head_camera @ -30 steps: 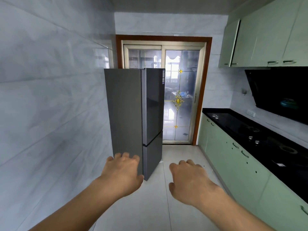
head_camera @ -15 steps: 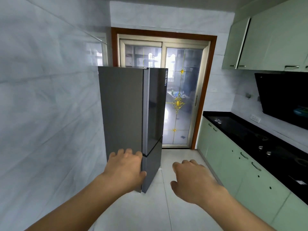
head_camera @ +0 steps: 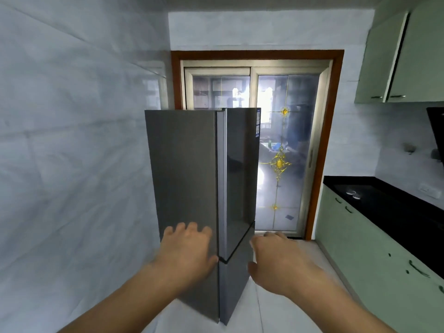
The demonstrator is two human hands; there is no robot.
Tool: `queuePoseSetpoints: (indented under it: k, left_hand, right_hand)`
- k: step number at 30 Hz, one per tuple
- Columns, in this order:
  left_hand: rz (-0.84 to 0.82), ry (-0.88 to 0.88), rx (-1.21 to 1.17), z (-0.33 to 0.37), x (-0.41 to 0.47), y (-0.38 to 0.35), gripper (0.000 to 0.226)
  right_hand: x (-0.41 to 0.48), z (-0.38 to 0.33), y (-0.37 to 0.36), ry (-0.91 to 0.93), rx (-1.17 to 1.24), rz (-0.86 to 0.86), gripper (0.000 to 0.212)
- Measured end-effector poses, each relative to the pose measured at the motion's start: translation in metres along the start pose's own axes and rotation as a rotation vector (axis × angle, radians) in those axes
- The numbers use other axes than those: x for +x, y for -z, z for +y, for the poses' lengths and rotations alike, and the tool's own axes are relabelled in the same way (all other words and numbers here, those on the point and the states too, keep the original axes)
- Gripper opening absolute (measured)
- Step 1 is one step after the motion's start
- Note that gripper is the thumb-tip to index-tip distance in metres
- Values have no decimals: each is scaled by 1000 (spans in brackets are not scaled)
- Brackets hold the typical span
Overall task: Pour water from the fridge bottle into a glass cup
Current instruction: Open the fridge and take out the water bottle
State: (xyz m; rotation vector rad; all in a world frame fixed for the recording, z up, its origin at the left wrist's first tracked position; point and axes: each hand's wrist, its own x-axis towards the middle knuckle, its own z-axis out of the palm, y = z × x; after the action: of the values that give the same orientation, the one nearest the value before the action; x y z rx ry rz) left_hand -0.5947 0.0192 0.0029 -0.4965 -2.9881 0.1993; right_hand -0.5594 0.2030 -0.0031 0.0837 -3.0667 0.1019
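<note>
Person has stepped closer: two-door fridge (head_camera: pixel 185 169) now fills more of the view, just ahead of both hands; left hand (head_camera: pixel 189 255) empty, fingers loosely spread, before its side panel; right hand (head_camera: pixel 281 263) empty, fingers relaxed, just right of the doors; doors closed, so bottle probably inside, unseen; glass cup not in view; next likely upper door (head_camera: pixel 240 176)

Pale marbled wall (head_camera: pixel 72 140), brown-framed glass sliding door (head_camera: pixel 294 140), green cabinets (head_camera: pixel 355 251) under black counter (head_camera: pixel 396 209).
</note>
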Motion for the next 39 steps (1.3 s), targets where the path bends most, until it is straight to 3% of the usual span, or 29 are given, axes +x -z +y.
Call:
queuePoseSetpoints:
  k: [8, 18, 29, 35, 39]
  left_hand:
    - [36, 34, -4, -10, 124, -14, 53]
    - [246, -119, -151, -68, 305, -57, 46]
    - [502, -257, -565, -102, 513, -64, 43]
    - [435, -129, -791, -78, 572, -85, 48]
    - [492, -65, -918, -64, 588, -95, 47]
  right_hand:
    - [133, 32, 0, 62, -1, -46, 34]
    - [300, 43, -23, 6, 7, 3, 26]
    - [458, 58, 6, -50, 51, 358, 21]
    - [545, 61, 57, 362, -72, 559, 30]
    - [613, 53, 82, 609, -451, 644, 37]
